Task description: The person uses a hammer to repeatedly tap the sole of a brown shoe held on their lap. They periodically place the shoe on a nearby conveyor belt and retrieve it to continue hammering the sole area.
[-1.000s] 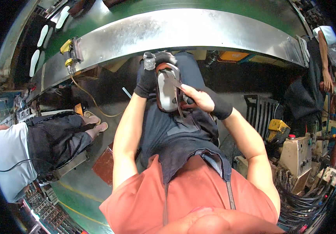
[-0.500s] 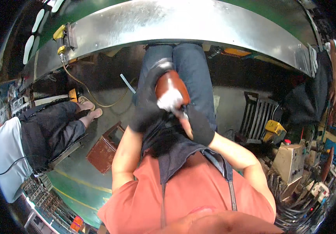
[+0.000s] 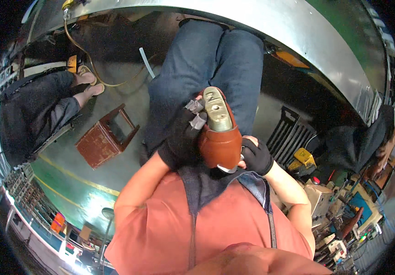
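A brown leather shoe on a pale, gold-toned last is held over my lap, its rounded brown end towards me and the last's top facing up. My left hand, in a black fingerless glove with grey wraps on two fingers, grips the shoe's left side. By the shoe's near right side is my right hand, also black-gloved, with its fingers curled. A small shiny bit shows at those fingers, but what they hold is mostly hidden. A whitish edge shows beneath the shoe's near end.
A metal worktable curves across the far side. On the left are a wooden stool, a hose and a seated person. A dark slatted chair, a yellow pedal and machinery stand on the right.
The view has shifted, bringing the lap and shoe nearer. The shoe, blurred before, is now steadier with its last's top showing. My right hand has moved to its near right side.
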A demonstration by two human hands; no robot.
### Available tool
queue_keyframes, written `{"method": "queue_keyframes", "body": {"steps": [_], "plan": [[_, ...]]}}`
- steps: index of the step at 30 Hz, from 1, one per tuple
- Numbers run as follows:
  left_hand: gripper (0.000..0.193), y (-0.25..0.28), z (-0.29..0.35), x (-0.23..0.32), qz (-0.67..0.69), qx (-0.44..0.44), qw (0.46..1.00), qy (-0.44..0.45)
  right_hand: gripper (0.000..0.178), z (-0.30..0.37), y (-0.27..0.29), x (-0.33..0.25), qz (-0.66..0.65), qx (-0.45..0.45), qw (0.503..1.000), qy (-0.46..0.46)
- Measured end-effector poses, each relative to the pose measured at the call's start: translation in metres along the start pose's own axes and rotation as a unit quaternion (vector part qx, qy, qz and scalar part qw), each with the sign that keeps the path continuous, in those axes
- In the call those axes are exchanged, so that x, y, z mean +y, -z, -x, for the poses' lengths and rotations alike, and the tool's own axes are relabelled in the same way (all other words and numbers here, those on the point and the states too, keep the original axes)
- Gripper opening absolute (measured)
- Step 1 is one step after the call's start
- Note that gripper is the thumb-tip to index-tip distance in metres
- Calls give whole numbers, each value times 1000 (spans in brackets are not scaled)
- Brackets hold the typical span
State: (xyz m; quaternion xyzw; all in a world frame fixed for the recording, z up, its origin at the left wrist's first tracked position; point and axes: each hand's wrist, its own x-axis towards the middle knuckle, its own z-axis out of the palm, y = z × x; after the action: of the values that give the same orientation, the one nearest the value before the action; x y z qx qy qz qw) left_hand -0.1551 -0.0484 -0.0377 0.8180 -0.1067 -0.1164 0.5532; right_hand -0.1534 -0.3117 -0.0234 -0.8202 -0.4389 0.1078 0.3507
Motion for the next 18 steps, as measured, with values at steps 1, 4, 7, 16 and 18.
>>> {"method": "queue_keyframes", "body": {"steps": [1,4,7,16,18], "plan": [[64,-1,-1,-13,-68,17,996,-54,42,2,3,5,15,10,1000,16],[50,-6,4,-5,-114,28,989,-90,41,2,10,11,23,8,999,26],[51,-1,7,18,-126,21,990,-65,38,-6,26,1,23,-41,999,7],[49,37,-6,64,-88,26,996,-18,43,-34,110,1,-422,-262,846,-192],[47,28,-1,60,-51,18,998,7,76,-63,101,-12,-438,-137,822,-336]]}}
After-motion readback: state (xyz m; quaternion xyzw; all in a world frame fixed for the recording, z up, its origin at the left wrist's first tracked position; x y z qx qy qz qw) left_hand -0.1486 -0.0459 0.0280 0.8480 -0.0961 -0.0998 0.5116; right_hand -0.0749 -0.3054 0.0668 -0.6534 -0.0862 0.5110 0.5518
